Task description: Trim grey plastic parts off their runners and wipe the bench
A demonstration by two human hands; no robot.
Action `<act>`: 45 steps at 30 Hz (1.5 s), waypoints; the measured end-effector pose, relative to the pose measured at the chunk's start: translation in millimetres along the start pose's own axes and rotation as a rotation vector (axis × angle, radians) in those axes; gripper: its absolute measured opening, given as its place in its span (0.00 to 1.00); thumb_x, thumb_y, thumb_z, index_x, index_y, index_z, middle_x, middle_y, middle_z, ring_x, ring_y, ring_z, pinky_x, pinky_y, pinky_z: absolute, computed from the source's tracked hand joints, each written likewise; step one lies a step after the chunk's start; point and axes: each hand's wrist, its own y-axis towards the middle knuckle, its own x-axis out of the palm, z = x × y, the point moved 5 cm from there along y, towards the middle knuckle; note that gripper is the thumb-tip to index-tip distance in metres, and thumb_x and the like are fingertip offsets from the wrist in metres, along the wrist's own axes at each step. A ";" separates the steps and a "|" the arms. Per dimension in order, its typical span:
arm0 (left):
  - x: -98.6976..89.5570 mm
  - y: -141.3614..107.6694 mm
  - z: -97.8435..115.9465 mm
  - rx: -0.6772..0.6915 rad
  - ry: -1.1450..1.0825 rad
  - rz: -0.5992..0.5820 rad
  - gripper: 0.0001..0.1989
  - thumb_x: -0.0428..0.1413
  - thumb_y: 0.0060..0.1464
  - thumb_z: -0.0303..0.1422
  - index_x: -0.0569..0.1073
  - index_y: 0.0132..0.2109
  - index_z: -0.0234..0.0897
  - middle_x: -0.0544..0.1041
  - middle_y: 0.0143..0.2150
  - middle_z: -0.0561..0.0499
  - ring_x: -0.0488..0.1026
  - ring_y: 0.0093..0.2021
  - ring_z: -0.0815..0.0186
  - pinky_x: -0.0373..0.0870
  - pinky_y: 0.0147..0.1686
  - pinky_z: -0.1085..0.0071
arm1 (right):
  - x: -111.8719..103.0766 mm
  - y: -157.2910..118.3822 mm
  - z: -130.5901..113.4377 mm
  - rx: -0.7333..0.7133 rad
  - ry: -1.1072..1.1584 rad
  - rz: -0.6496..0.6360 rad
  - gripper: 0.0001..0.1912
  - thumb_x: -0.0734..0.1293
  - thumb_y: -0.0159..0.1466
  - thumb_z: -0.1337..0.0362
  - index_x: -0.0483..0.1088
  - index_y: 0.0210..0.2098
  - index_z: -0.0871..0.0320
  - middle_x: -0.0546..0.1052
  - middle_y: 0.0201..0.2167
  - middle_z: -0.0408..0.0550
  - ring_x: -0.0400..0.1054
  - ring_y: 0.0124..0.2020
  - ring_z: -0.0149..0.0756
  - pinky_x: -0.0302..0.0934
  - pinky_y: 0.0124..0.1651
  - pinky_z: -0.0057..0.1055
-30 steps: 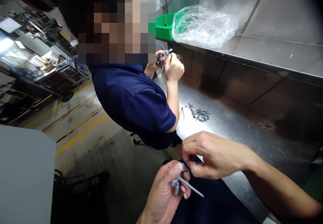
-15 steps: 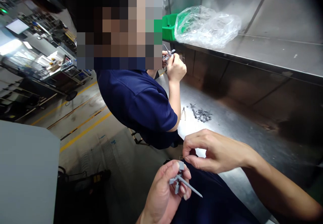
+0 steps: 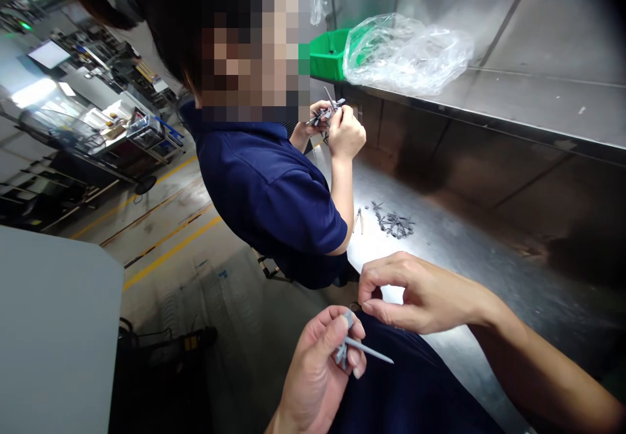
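Grey moulded plastic part (image 3: 343, 353), lower centre of the frame, gripped between the thumb and fingers of the person's left hand (image 3: 317, 375). Its slender rod (image 3: 369, 350) points right, tilting slightly downward, toward the right hand (image 3: 420, 294). That hand, the nearer to the rod's tip, lies just above and apart from it, curled, thumb and forefinger drawn together on nothing visible. Beyond, a co-worker in a navy polo shirt (image 3: 264, 186) holds a similar grey part (image 3: 325, 115) in both hands. A pile of grey parts (image 3: 395, 225) and small pliers (image 3: 359, 220) lie on the stainless-steel tabletop (image 3: 469, 271); a plastic bag (image 3: 408, 49) and green bin (image 3: 328, 56) sit near the top of the frame.
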 end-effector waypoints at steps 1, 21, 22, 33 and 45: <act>-0.2 -0.3 0.3 0.008 0.010 0.002 0.12 0.64 0.57 0.37 0.75 0.39 0.32 0.75 0.34 0.49 0.66 0.24 0.77 0.64 0.26 0.76 | 0.5 0.1 0.0 0.001 0.002 -0.001 0.04 0.67 0.62 0.70 0.74 0.34 0.59 0.77 0.29 0.41 0.66 0.28 0.25 0.59 0.33 0.24; -5.1 -7.4 5.2 0.110 0.133 0.088 0.14 0.69 0.49 0.35 0.73 0.36 0.34 0.71 0.29 0.55 0.66 0.25 0.75 0.63 0.30 0.74 | 11.6 1.2 0.6 0.007 0.085 -0.009 0.03 0.68 0.62 0.69 0.74 0.33 0.60 0.77 0.28 0.42 0.67 0.28 0.25 0.60 0.33 0.23; -5.2 -7.3 5.4 0.112 0.131 0.088 0.14 0.69 0.49 0.35 0.73 0.36 0.34 0.71 0.29 0.55 0.66 0.25 0.75 0.63 0.30 0.74 | 11.7 2.1 -0.1 0.002 0.096 -0.011 0.03 0.68 0.62 0.69 0.74 0.33 0.60 0.77 0.28 0.42 0.67 0.28 0.25 0.60 0.33 0.23; -6.3 -6.5 13.9 0.127 0.069 0.148 0.09 0.65 0.55 0.32 0.73 0.38 0.33 0.77 0.34 0.51 0.72 0.28 0.71 0.72 0.30 0.74 | 26.1 3.5 9.0 0.124 0.158 -0.154 0.08 0.71 0.64 0.60 0.76 0.39 0.59 0.81 0.33 0.44 0.73 0.32 0.28 0.64 0.36 0.24; -8.1 -7.9 10.1 0.124 0.072 0.126 0.12 0.62 0.59 0.37 0.72 0.42 0.32 0.80 0.40 0.45 0.77 0.33 0.67 0.77 0.32 0.72 | 29.3 1.7 20.8 0.159 0.188 -0.175 0.12 0.70 0.66 0.57 0.77 0.40 0.60 0.81 0.33 0.47 0.74 0.32 0.30 0.65 0.38 0.27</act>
